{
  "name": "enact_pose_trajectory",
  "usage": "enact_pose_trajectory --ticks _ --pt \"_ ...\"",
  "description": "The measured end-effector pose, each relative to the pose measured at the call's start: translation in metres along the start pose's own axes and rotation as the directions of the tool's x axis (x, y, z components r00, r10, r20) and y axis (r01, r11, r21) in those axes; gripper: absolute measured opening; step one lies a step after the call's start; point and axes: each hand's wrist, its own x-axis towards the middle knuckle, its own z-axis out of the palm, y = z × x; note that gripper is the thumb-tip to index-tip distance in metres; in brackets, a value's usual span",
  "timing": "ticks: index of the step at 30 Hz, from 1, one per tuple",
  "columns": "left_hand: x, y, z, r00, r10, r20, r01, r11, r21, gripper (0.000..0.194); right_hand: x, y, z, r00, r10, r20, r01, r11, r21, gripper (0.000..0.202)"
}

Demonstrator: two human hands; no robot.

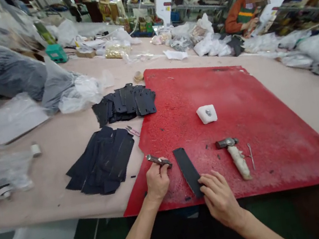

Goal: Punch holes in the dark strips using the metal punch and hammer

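My left hand [158, 180] is closed around a short metal punch [158, 160], just left of a dark strip. That dark strip [186, 169] lies on the red mat [218, 88] near its front edge. The fingers of my right hand [217, 193] are pressed together at the strip's lower right edge. Farther right rests a hammer [237, 157] with a wrapped pale handle, beside a thin metal rod [251, 157]. A white block [207, 114] with a small metallic spot on top sits behind them.
Left of the mat lie a pile of dark strips [103, 160], a stack of dark punched pieces [125, 102] and pink snips [132, 131]. A tape roll [139, 76] sits behind. Plastic bags [80, 92] line the table. A person [243, 10] works at the back right.
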Motion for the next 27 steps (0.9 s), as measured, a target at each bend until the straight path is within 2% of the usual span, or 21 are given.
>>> enact_pose_trajectory --ticks 2,5,9,13,16,19,23,27 --pt "0.001 0.002 0.0 1.0 0.007 0.005 -0.007 1.0 0.01 0.016 -0.014 -0.009 0.003 0.998 0.064 -0.003 -0.064 0.998 0.025 0.023" --pt "0.002 0.004 -0.001 1.0 0.005 0.019 -0.005 1.0 0.024 0.017 -0.021 -0.017 0.004 0.985 0.174 -0.016 -0.172 0.982 0.073 0.021" --pt "0.006 0.008 -0.003 0.999 -0.023 0.022 0.022 0.999 0.037 0.017 -0.02 -0.022 -0.004 0.971 0.221 0.094 -0.232 0.965 0.124 0.012" --pt "0.015 0.02 -0.001 0.999 -0.047 0.01 0.046 0.998 0.039 0.017 -0.007 -0.015 -0.016 0.961 0.215 0.176 -0.236 0.966 0.104 0.031" --pt "0.025 0.032 0.011 0.999 -0.024 0.031 0.025 1.0 -0.014 0.017 0.01 0.001 -0.015 0.958 0.213 0.193 -0.229 0.971 0.064 0.048" --pt "0.031 0.039 0.028 0.996 -0.015 0.089 0.019 0.999 -0.04 0.017 0.021 0.015 -0.003 0.954 0.187 0.236 -0.2 0.979 0.035 0.068" --pt "0.031 0.038 0.051 0.99 -0.026 0.136 0.033 0.998 -0.055 0.016 0.013 0.013 0.015 0.951 0.229 0.206 -0.225 0.973 -0.045 0.066" --pt "0.027 0.038 0.064 0.991 -0.009 0.136 0.018 0.998 -0.068 0.018 -0.003 0.004 0.021 0.948 0.277 0.155 -0.265 0.96 -0.095 0.061"
